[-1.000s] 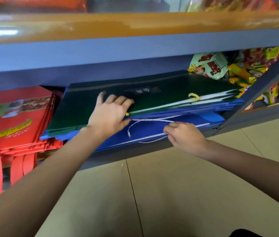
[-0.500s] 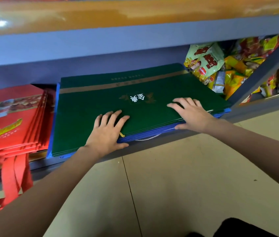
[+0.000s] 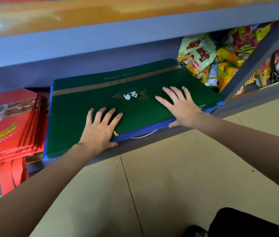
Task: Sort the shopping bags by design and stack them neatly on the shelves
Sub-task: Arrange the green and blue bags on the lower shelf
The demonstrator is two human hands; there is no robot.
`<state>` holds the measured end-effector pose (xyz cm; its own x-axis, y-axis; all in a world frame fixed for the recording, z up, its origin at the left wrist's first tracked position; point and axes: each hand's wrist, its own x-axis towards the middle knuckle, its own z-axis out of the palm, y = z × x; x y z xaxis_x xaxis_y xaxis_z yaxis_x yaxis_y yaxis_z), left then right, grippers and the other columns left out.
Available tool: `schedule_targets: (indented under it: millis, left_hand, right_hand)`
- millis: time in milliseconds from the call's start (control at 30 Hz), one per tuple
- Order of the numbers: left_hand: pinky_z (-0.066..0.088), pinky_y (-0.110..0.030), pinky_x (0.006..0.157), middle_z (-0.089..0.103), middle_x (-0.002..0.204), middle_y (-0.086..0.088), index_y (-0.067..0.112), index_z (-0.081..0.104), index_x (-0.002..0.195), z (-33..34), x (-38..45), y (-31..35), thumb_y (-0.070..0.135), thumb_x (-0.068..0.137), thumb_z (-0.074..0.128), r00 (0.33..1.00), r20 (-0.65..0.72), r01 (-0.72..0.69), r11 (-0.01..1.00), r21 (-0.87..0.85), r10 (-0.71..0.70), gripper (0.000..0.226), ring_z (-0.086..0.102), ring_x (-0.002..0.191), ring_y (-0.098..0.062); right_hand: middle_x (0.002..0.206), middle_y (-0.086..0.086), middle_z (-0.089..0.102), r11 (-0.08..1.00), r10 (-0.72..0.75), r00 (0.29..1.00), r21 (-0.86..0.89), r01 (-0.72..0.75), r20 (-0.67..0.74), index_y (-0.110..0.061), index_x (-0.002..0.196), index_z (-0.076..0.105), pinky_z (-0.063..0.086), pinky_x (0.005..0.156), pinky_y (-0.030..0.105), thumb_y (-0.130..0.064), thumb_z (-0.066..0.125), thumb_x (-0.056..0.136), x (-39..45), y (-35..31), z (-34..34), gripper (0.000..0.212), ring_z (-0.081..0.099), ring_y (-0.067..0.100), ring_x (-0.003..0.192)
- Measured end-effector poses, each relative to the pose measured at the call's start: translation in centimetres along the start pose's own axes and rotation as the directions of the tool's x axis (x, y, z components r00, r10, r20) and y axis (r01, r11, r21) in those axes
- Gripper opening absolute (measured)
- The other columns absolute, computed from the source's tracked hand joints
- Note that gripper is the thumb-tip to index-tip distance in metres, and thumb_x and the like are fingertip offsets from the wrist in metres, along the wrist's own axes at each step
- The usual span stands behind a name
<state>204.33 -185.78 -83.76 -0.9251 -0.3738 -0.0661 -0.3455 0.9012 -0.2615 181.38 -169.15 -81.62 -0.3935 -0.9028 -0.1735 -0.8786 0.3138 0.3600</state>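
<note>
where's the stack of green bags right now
In the head view the green bags lie flat mid-shelf atop blue bags, between red bags on the left and snack packets on the right.

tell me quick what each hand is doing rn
Left hand: open, pressing flat on the green bags.
Right hand: open, flat on the same stack.

A low grey metal shelf (image 3: 152,144) is loaded with a red bag stack (image 3: 10,124), a green-topped stack of flat blue bags (image 3: 87,106) beside it, and colourful snack packets (image 3: 208,59).
</note>
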Motion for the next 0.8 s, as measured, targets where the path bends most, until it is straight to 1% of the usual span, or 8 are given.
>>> schedule_targets:
  millis: [133, 200, 267, 333, 433, 500, 600, 800]
  left_hand:
    - [0.034, -0.06, 0.1, 0.052, 0.135, -0.01, 0.021, 0.05, 0.135, 0.1, -0.4, 0.3, 0.054, 0.037, 0.087, 0.998, -0.065, 0.013, 1.0, 0.007, -0.013, 0.11, 0.05, 0.12, -0.036]
    - [0.041, -0.06, 0.093, 0.059, 0.125, -0.012, 0.016, 0.062, 0.122, -0.6, -0.2, -0.7, 0.043, 0.03, 0.089, 0.978, -0.203, -0.042, 0.999, -0.012, 0.039, 0.099, 0.058, 0.108, -0.037]
    - [0.04, -0.057, 0.094, 0.059, 0.124, -0.014, 0.014, 0.063, 0.117, -2.3, 0.1, -2.0, 0.036, 0.039, 0.088, 0.926, -0.372, -0.067, 0.998, -0.018, 0.055, 0.085, 0.058, 0.106, -0.038]
    - [0.039, -0.055, 0.095, 0.058, 0.123, -0.015, 0.012, 0.062, 0.118, -4.5, 0.4, -3.5, 0.032, 0.049, 0.086, 0.896, -0.442, -0.066, 0.997, -0.035, 0.044, 0.076, 0.057, 0.104, -0.039]
    - [0.043, -0.052, 0.091, 0.058, 0.121, -0.013, 0.015, 0.058, 0.124, -7.1, 1.0, -5.1, 0.029, 0.061, 0.081, 0.924, -0.381, -0.072, 0.994, -0.081, 0.036, 0.069, 0.059, 0.099, -0.039]
    - [0.041, -0.047, 0.094, 0.056, 0.126, -0.009, 0.019, 0.053, 0.13, -7.9, 1.3, -5.3, 0.031, 0.07, 0.076, 0.956, -0.293, -0.078, 0.986, -0.15, 0.031, 0.065, 0.057, 0.108, -0.036]
    - [0.039, -0.045, 0.095, 0.059, 0.125, -0.007, 0.02, 0.054, 0.129, -8.0, 1.7, -5.7, 0.031, 0.072, 0.074, 0.953, -0.303, -0.062, 0.985, -0.164, 0.009, 0.061, 0.056, 0.11, -0.034]
    - [0.039, -0.048, 0.095, 0.067, 0.107, -0.011, 0.015, 0.062, 0.117, -7.6, 2.2, -6.1, 0.026, 0.065, 0.079, 0.914, -0.406, -0.067, 0.987, -0.147, 0.002, 0.055, 0.061, 0.098, -0.037]
  right_hand:
    - [0.156, 0.01, -0.013, 0.991, -0.125, 0.991, -0.059, 0.123, -0.04, -0.028, 0.149, -0.005, -0.003, 0.112, 0.056, -0.052, 0.071, 0.074, 0.8, -1.2, -0.6, 0.11, -0.007, 0.032, 0.143]
    - [0.156, 0.008, -0.011, 0.993, -0.12, 0.989, -0.031, 0.118, -0.091, -0.029, 0.15, 0.002, -0.004, 0.112, 0.055, -0.051, 0.072, 0.073, 1.1, -0.2, -1.8, 0.106, -0.007, 0.031, 0.143]
    - [0.157, 0.008, -0.006, 0.996, -0.071, 0.983, 0.037, 0.079, -0.17, -0.029, 0.149, 0.01, -0.004, 0.112, 0.055, -0.051, 0.073, 0.07, 1.2, 1.2, -3.7, 0.104, -0.005, 0.03, 0.143]
    - [0.157, 0.008, 0.001, 0.992, 0.014, 0.967, 0.126, 0.019, -0.254, -0.027, 0.148, 0.017, -0.003, 0.113, 0.053, -0.052, 0.075, 0.068, 1.2, 2.4, -5.7, 0.102, -0.001, 0.03, 0.143]
    - [0.156, 0.009, 0.005, 0.987, 0.074, 0.947, 0.16, -0.025, -0.312, -0.024, 0.148, 0.02, -0.001, 0.113, 0.051, -0.051, 0.075, 0.069, 1.2, 2.9, -7.7, 0.1, 0.003, 0.03, 0.143]
    - [0.156, 0.009, 0.008, 0.99, 0.074, 0.942, 0.141, -0.029, -0.326, -0.023, 0.147, 0.022, -0.001, 0.113, 0.051, -0.051, 0.075, 0.07, 1.0, 2.7, -7.7, 0.098, 0.005, 0.031, 0.142]
    - [0.153, 0.014, 0.019, 0.988, 0.089, 0.921, 0.147, -0.035, -0.378, -0.018, 0.145, 0.029, 0.004, 0.113, 0.054, -0.046, 0.078, 0.069, 0.7, 2.3, -6.8, 0.095, 0.017, 0.036, 0.139]
    - [0.137, 0.014, 0.032, 0.99, -0.006, 0.684, 0.092, 0.107, -0.73, -0.009, 0.127, 0.045, 0.027, 0.104, 0.054, -0.031, 0.073, 0.075, -1.8, 1.7, -4.3, 0.063, 0.035, 0.034, 0.121]
